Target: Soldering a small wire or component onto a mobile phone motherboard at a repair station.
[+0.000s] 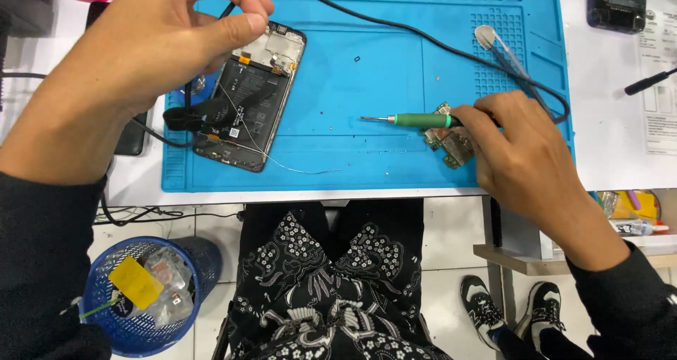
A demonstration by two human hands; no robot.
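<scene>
Under the bench's front left corner, on the floor, stands a blue mesh bin (141,300) with a yellow scrap in it. Above it my left hand (151,39) hovers over the left end of the blue work mat (367,57), thumb and forefinger pinched together on a thin wire (243,131) that runs down across the opened phone (250,95) and trails onto the mat towards its front edge. The phone lies back-off, tilted, near the mat's left edge, its black battery showing; a black clip-like piece (194,114) sits against its left side. A black cable (395,25) sweeps from the mat's far left corner across to its right edge. My right hand (525,159) rests near the mat's front right corner, fingers closed round the soldering iron (416,120), whose green grip and metal tip point left, lying flat above the mat. Just beneath my fingers a small circuit board (451,145) lies on the mat. A clear-tipped tool (504,50) rests at the mat's right side. Off the mat, at the bench's far right corner, lies a dark device (617,4).
</scene>
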